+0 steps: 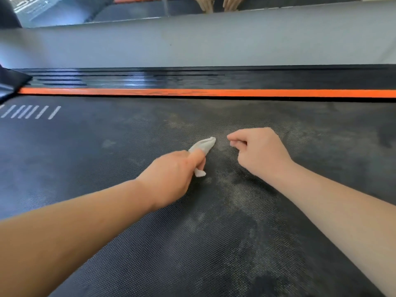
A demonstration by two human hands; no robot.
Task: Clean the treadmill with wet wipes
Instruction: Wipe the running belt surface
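The treadmill's dark textured belt (107, 168) fills most of the view, with dusty grey smudges across its middle and right. My left hand (171, 174) grips a folded white wet wipe (203, 145), whose tip pokes out past my fingers and lies against the belt. My right hand (260, 151) hovers just right of the wipe, fingers curled with thumb and forefinger close together; nothing shows between them.
An orange stripe (214, 92) and a black ribbed side rail (192, 79) run along the belt's far edge. Beyond lies a grey floor (192, 43) and a mirror (128, 7) reflecting hands. White dashes (32, 112) mark the belt at left.
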